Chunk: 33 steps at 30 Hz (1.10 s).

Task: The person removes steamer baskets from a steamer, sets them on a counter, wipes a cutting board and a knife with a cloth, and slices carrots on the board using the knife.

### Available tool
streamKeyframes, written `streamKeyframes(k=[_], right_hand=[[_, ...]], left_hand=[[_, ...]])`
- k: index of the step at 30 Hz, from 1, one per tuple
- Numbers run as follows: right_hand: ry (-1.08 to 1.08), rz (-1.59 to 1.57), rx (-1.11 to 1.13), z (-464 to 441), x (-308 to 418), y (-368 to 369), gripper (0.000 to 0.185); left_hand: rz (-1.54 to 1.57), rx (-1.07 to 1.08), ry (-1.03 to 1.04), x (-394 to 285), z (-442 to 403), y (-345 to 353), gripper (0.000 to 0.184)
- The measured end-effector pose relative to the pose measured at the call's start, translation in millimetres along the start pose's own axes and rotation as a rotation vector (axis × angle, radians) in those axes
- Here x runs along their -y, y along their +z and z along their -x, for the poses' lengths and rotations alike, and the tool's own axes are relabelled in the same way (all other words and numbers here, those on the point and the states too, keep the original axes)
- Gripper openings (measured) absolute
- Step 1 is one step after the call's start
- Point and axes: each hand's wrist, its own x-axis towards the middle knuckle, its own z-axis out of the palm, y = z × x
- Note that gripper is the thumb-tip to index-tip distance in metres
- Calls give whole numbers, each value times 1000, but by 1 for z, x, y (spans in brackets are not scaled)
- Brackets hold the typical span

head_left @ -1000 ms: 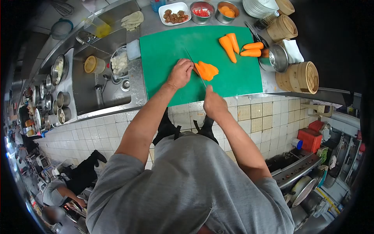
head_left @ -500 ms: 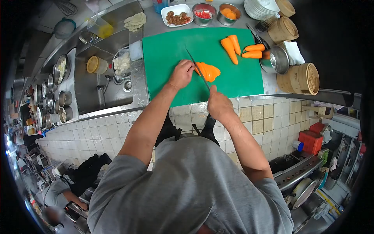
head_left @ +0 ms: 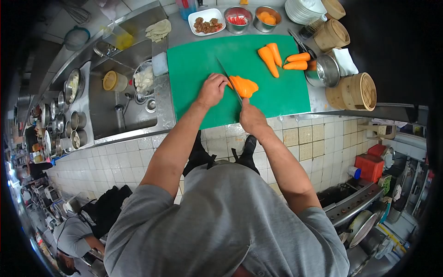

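My right hand point(head_left: 252, 117) is closed round the handle of a knife point(head_left: 225, 74). The long thin blade points away from me, at the left edge of a fanned pile of carrot slices point(head_left: 246, 87). On the blade's other side, my left hand point(head_left: 213, 90) has its fingers bent and pressed together on the end of the carrot being cut. Most of that piece is hidden by the fingers and blade. Beneath everything lies a green cutting board point(head_left: 286, 94). Several peeled whole carrots point(head_left: 267, 61) rest at its upper right.
Behind the board stand a white dish of brown food point(head_left: 206, 23) and metal bowls point(head_left: 238, 27). At right are a metal pot point(head_left: 328, 71), scissors point(head_left: 300, 42) and bamboo steamers point(head_left: 353, 92). A sink point(head_left: 99, 99) lies left. Another person point(head_left: 76, 237) works at lower left.
The knife and my right hand have shifted slightly left towards my left fingers. The slices lie at the blade's right as before. The other person at lower left has moved.
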Motion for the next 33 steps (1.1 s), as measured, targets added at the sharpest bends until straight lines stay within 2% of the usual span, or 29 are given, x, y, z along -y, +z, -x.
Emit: streamKeyframes(k=[15, 22, 29, 32, 33], right_hand=[[66, 60, 73, 51, 18, -33, 21], [81, 85, 101, 46, 15, -27, 21], [5, -36, 13, -1, 5, 5, 23], [-12, -59, -10, -10, 3, 6, 23], [-12, -84, -18, -10, -1, 7, 23]], left_hand=[[-25, -26, -18, 4, 2, 3, 12], [-26, -37, -27, 4, 2, 5, 12], [-1, -47, -6, 4, 2, 5, 11], [1, -12, 0, -1, 3, -1, 16], [-12, 21, -65, -8, 2, -3, 20]])
